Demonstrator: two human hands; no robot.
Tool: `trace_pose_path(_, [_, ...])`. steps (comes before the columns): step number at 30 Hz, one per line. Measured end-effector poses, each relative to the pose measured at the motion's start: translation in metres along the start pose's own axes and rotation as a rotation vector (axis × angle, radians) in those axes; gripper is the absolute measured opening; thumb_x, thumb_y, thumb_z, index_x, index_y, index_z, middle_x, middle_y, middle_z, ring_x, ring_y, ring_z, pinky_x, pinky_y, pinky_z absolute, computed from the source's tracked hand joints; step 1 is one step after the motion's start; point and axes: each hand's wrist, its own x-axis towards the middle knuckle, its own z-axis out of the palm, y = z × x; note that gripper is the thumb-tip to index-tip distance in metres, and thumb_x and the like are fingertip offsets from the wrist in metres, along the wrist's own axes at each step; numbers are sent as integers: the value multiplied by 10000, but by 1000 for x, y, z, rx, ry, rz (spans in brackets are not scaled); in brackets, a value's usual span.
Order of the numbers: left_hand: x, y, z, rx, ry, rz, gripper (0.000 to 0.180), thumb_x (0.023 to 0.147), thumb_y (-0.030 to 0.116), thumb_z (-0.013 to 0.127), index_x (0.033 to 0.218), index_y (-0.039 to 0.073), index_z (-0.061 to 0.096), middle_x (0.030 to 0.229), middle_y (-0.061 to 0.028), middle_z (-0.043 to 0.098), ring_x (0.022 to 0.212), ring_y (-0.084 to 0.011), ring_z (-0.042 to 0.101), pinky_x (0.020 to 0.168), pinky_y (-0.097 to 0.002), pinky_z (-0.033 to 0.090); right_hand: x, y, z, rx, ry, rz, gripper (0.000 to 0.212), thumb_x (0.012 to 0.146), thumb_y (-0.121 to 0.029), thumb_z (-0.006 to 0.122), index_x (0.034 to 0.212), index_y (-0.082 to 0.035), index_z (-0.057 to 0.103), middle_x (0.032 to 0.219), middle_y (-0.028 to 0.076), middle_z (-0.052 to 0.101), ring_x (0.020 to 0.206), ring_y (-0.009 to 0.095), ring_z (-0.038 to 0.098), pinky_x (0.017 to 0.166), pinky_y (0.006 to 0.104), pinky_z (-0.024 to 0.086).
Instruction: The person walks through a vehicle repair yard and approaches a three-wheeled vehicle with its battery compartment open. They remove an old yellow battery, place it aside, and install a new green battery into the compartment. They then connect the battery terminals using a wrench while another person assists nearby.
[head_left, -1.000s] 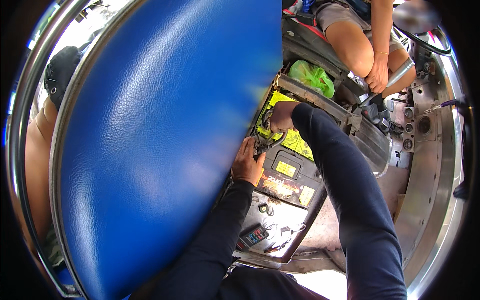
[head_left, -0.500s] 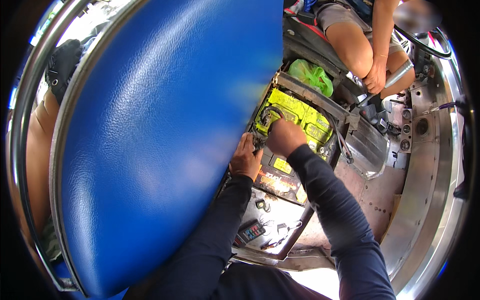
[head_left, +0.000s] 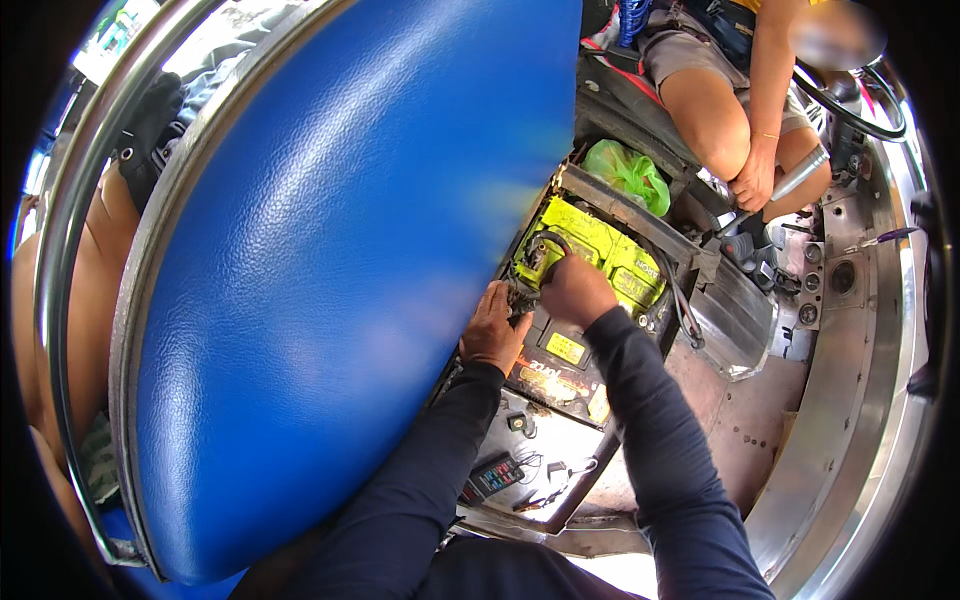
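A vehicle battery with a bright yellow-green top [head_left: 625,262] sits in a metal compartment, next to a black battery [head_left: 540,380] with a yellow label. My left hand [head_left: 490,332] is at the left edge of the batteries. Its fingers and thumb close around a dark, grimy piece near a battery terminal, too small to make out. Just right of it, my right hand [head_left: 580,290] is curled into a fist over the batteries, slightly blurred. What it grips is hidden. A dark cable [head_left: 549,238] loops beside its knuckles.
A blue padded seat [head_left: 330,290] rises close on the left. Below the batteries, a handheld device with buttons [head_left: 491,480] and thin wires lie on a metal plate [head_left: 575,500]. A green plastic bag [head_left: 625,177] is beyond. Another person's hand [head_left: 752,187] rests near a lever at the upper right.
The view has shifted slightly, so the batteries sit a little lower in the picture. Both hands stay at the same spot on the batteries.
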Motion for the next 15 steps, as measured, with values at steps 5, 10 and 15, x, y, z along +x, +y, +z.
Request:
trace_pose_path(5, [0, 2, 1, -53, -4, 30, 591, 765, 196, 824, 1284, -5, 626, 1318, -166, 645, 1275, -348, 599, 1105, -438, 475, 88, 54, -34, -229, -636, -364, 275, 869, -134, 626, 1039, 32, 764, 914, 219, 745, 697, 305, 742, 639, 420, 590])
trace_pose_path(10, [-1, -6, -3, 15, 51, 63, 544, 779, 168, 806, 1260, -10, 626, 1265, -165, 659, 1248, -353, 611, 1080, -447, 490, 59, 34, -5, 47, -203, -59, 245, 862, -186, 664, 1015, -46, 796, 870, 203, 750, 746, 298, 753, 695, 416, 593])
trace_pose_path(15, [0, -20, 1, 30, -80, 37, 644, 814, 229, 827, 1373, 40, 568, 1418, -143, 603, 1317, -333, 580, 1109, -441, 469, -49, -31, 43, -151, 200, -174, 150, 816, -187, 654, 876, -71, 728, 753, 244, 717, 695, 412, 739, 683, 527, 608])
